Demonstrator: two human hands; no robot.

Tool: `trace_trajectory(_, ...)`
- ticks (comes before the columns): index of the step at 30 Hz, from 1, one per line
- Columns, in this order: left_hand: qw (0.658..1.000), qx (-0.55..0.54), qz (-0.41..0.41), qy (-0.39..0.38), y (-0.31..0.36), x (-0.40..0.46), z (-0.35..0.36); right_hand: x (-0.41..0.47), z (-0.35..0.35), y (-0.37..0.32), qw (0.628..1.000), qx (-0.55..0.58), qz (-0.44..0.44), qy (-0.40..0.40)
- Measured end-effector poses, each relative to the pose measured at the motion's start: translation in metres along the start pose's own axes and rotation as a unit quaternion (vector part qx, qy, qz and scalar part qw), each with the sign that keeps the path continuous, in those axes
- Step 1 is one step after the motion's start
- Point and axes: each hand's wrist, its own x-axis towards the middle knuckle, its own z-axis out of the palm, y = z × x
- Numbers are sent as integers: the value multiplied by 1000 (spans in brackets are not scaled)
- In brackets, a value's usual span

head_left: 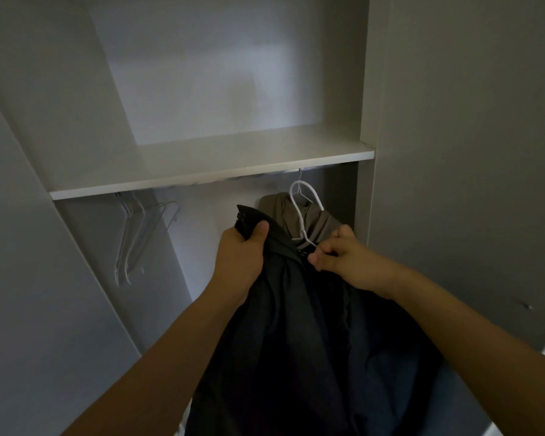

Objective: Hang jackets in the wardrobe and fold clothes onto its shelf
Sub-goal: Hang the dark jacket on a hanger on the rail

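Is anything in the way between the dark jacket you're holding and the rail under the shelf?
Partly. A brown jacket already hangs right behind the dark jacket, at the right end under the shelf. Empty hangers hang at the left; the stretch between looks free.

From my remote seat I see my left hand (243, 256) and right hand (343, 256) bare, both forearms unsleeved, no rings or watch.

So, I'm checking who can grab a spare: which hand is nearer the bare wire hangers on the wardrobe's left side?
Left. The left hand grips the dark jacket just right of the bare wire hangers; the right hand is farther right.
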Motion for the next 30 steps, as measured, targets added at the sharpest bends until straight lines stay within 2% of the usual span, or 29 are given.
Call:
trace_trajectory(5, 997, 47, 30, 47, 2, -3, -7, 5, -10, 3, 999, -17, 7, 43)
trace_trajectory(8, 990, 48, 29, 126, 8, 7, -25, 8, -20, 11, 997, -32, 38, 67)
trace_trajectory(11, 988, 20, 23, 151, 19, 9, -51, 10, -27, 15, 993, -5, 62, 102)
trace_trajectory(12, 986, 39, 33, 157, 21, 6, -57, 12, -27, 13, 992, 8, 65, 109)
trace_trajectory(13, 979, 105, 55, 165, 22, 3, -62, 14, -26, 9, 991, 22, 64, 113)
trace_trajectory(14, 957, 204, 101, 181, 21, 1, -66, 16, -26, 3, 991, 35, 59, 114)
trace_trajectory(16, 874, 391, 202, 206, 17, -3, -67, 19, -25, -9, 991, 56, 45, 109)
trace_trajectory(18, 833, 474, 253, 130, 13, -7, -52, 24, -24, -17, 993, 54, 34, 99)
trace_trajectory(21, 790, 556, 248, -72, 9, -5, -17, 31, -19, -24, 995, 42, 22, 91)
trace_trajectory(22, 793, 551, 227, -130, 9, -3, -9, 33, -17, -25, 995, 38, 17, 89)
trace_trajectory(23, 810, 527, 190, -173, 9, 0, -3, 35, -16, -25, 996, 32, 14, 88)
trace_trajectory(25, 848, 464, 115, -229, 7, 7, 4, 37, -13, -22, 996, 15, 18, 88)
trace_trajectory(26, 856, 443, 88, -252, 5, 9, 5, 37, -13, -19, 995, 7, 23, 93)
trace_trajectory(28, 866, 412, 82, -271, 3, 11, 7, 37, -14, -13, 994, -15, 30, 109)
trace_trajectory(30, 877, 395, 113, -247, 2, 7, 8, 37, -16, -7, 992, -37, 36, 111)
